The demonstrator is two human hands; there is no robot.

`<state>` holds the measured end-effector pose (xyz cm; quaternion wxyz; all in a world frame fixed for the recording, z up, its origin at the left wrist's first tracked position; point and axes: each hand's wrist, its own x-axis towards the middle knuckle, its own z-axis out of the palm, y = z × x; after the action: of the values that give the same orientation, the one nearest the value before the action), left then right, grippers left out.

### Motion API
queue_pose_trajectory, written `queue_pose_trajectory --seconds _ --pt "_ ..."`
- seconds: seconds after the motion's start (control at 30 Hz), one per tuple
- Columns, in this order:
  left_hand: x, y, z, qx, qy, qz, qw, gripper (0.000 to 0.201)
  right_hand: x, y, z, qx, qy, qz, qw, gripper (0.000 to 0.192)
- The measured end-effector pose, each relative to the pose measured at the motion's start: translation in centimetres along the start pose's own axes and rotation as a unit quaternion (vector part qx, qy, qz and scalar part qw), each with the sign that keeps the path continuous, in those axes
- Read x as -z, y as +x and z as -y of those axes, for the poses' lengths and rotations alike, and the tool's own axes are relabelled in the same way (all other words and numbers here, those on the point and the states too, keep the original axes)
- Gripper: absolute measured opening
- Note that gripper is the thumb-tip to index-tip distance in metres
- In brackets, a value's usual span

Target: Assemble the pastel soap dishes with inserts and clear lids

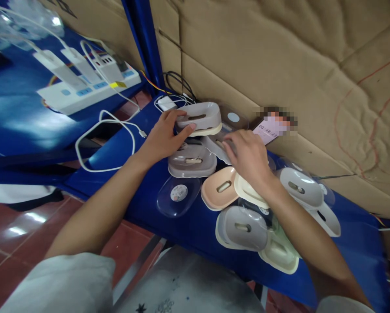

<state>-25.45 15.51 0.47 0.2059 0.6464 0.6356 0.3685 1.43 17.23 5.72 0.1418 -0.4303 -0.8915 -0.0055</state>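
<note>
Grey soap dish [243, 227] nearest, left hand [164, 137] pinching raised dish [199, 118] — right hand [247, 156] curled on pile.

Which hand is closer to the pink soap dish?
Right. The right hand hovers just above and beside the pink soap dish. The left hand is farther away, gripping a grey soap dish up near the cardboard wall.
</note>
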Motion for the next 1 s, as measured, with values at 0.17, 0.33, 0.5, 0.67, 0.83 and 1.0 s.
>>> queue_pose_trajectory --seconds 0.17,0.33,0.5,0.67,0.83,1.0 --pt "0.1 0.1 0.2 -0.003 0.004 0.000 1.000 0.061 -0.6 -0.2 0.4 0.033 0.009 0.117 0.993 0.032" --pt "0.3 0.2 0.2 0.001 0.006 -0.027 1.000 0.058 0.1 1.2 -0.2 -0.016 0.036 0.149 0.988 0.035" --pt "0.3 0.2 -0.1 0.001 0.005 -0.043 0.999 0.053 0.9 1.5 -0.5 -0.043 0.083 0.140 0.986 0.034" --pt "0.1 0.2 0.0 0.001 0.003 -0.046 0.999 0.051 0.7 1.7 -0.5 -0.016 0.080 0.148 0.986 0.025" --pt "0.0 0.3 0.1 0.002 0.008 -0.048 0.999 0.062 1.0 2.1 -0.2 -0.001 0.088 0.163 0.983 0.022" --pt "0.2 0.2 0.0 -0.002 0.016 -0.056 0.998 0.053 5.1 -0.9 -0.2 -0.009 0.114 0.065 0.991 0.029"
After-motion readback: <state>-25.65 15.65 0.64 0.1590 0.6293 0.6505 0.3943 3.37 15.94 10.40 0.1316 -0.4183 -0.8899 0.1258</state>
